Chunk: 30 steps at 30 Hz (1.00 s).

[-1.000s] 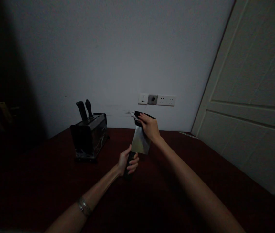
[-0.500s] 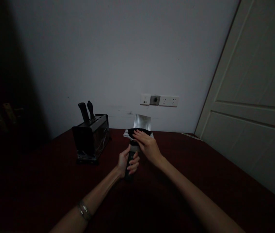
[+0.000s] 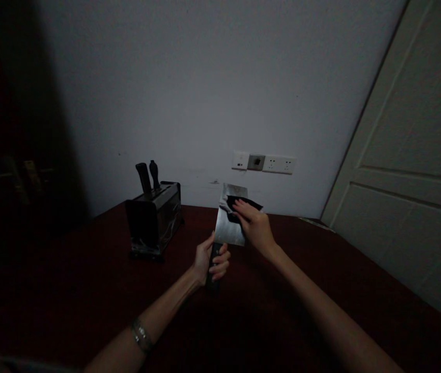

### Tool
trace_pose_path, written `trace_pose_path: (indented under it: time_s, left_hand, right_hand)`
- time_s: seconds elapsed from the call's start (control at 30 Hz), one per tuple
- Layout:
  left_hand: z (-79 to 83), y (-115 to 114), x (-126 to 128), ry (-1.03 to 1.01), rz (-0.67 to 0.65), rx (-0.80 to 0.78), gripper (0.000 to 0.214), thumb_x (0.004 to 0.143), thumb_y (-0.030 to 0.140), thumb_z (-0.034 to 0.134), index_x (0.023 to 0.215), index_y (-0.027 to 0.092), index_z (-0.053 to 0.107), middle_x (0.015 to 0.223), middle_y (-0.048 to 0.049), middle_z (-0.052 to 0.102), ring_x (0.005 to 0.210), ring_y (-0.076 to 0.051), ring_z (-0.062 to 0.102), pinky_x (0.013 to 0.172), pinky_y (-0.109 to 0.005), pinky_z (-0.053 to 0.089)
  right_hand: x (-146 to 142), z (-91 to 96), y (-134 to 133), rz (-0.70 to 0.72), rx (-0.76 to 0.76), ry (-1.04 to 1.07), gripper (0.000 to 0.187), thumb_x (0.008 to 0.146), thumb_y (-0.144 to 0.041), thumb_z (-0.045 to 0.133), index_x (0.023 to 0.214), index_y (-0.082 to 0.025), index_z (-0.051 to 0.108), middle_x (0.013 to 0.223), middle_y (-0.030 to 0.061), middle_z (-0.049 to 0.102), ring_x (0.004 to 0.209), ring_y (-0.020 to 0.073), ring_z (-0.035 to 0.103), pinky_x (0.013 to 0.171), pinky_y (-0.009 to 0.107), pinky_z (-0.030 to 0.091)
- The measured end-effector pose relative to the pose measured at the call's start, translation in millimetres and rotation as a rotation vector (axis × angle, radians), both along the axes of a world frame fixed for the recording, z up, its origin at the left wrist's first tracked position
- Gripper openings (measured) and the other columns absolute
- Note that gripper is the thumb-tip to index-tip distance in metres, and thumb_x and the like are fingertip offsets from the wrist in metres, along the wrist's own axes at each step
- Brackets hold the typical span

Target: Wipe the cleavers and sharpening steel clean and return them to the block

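My left hand (image 3: pixel 209 261) is wrapped round the black handle of a cleaver (image 3: pixel 228 231), whose broad metal blade points away from me and up. Against the upper part of the blade lies a black and white cloth (image 3: pixel 248 201). My right hand (image 3: pixel 257 225) presses that cloth onto the blade with its fingers held close together. The cloth covers a strip across the blade, and the metal shows above and below it. Where the right thumb sits is hard to make out.
A knife block (image 3: pixel 154 220) with two black-handled tools stands left on the dark red table (image 3: pixel 99 285). Behind is a pale wall with a row of sockets (image 3: pixel 264 162). A white door (image 3: pixel 410 181) rises at the right, and a flat strip (image 3: pixel 316 224) lies near the back right edge.
My right hand and the cloth have slid from near the handle up toward the far end of the blade, baring its lower part. The view has shifted slightly left.
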<state>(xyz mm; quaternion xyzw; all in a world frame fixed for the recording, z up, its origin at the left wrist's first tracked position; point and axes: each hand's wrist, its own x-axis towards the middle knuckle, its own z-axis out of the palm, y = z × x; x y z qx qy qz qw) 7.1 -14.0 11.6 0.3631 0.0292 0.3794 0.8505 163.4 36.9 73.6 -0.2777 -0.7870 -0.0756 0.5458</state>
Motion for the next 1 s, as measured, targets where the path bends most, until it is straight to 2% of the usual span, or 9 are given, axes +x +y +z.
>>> trace_pose_path:
  time_s: [0.1,0.17,0.43,0.6,0.67,0.83,1.0]
  left_hand:
    - [-2.5,4,-3,-0.017,0.038,0.0,0.048,0.086,0.052,0.028,0.061,0.015,0.045,0.043,0.0063,0.029,0.026,-0.005,0.018,0.023,-0.017,0.028]
    - [-3.4,6,-4,-0.017,0.059,0.007,0.043,0.085,0.048,0.031,0.061,0.015,0.044,0.043,0.0063,0.029,0.026,-0.005,0.018,0.024,-0.017,0.028]
    - [-0.8,5,-4,0.025,0.041,0.035,0.047,0.085,0.056,0.029,0.062,0.016,0.041,0.043,0.0067,0.029,0.026,-0.005,0.018,0.023,-0.017,0.025]
    - [-6.0,8,-5,0.041,0.069,0.023,0.041,0.083,0.049,0.033,0.063,0.015,0.045,0.044,0.0062,0.03,0.027,-0.005,0.019,0.024,-0.017,0.027]
    - [-6.7,8,-3,0.053,0.053,0.018,0.042,0.083,0.05,0.033,0.063,0.015,0.045,0.044,0.0061,0.031,0.027,-0.005,0.019,0.024,-0.017,0.026]
    - [-5.0,4,0,0.101,-0.016,0.014,0.05,0.084,0.058,0.029,0.062,0.016,0.043,0.043,0.0062,0.03,0.026,-0.005,0.02,0.023,-0.018,0.026]
    - [-5.6,4,-1,0.09,0.008,0.026,0.046,0.084,0.055,0.031,0.063,0.016,0.043,0.043,0.0064,0.03,0.027,-0.005,0.019,0.024,-0.017,0.026]
  right_hand:
    - [-8,-25.5,-26,0.086,-0.01,-0.093,0.03,0.083,-0.014,0.051,0.11,-0.021,0.062,0.115,0.0072,0.062,0.112,0.0201,0.053,0.098,0.042,0.043]
    - [-11,-33.0,-36,0.128,-0.012,-0.156,0.031,0.084,-0.012,0.049,0.112,-0.018,0.061,0.116,0.0085,0.061,0.115,0.0192,0.051,0.098,0.042,0.043]
    - [-15,-9.9,-20,0.095,0.001,-0.112,0.024,0.082,-0.014,0.055,0.103,-0.018,0.065,0.112,0.0098,0.064,0.112,0.0202,0.053,0.097,0.043,0.044]
    - [-18,-17.6,-34,0.179,0.004,-0.246,0.025,0.082,-0.01,0.053,0.104,-0.015,0.065,0.114,0.0106,0.062,0.114,0.0197,0.052,0.096,0.04,0.045]
    - [-15,-16.2,-35,0.17,0.01,-0.271,0.026,0.082,-0.01,0.053,0.104,-0.015,0.065,0.115,0.0106,0.062,0.114,0.0198,0.052,0.096,0.039,0.045]
    - [-9,-4.6,-25,0.073,0.007,-0.205,0.022,0.08,-0.012,0.057,0.1,-0.013,0.067,0.112,0.0133,0.063,0.111,0.0216,0.054,0.096,0.039,0.046]
    - [-12,-11.4,-32,0.14,0.009,-0.241,0.026,0.082,-0.012,0.053,0.105,-0.017,0.064,0.115,0.0096,0.062,0.115,0.0192,0.051,0.096,0.038,0.046]
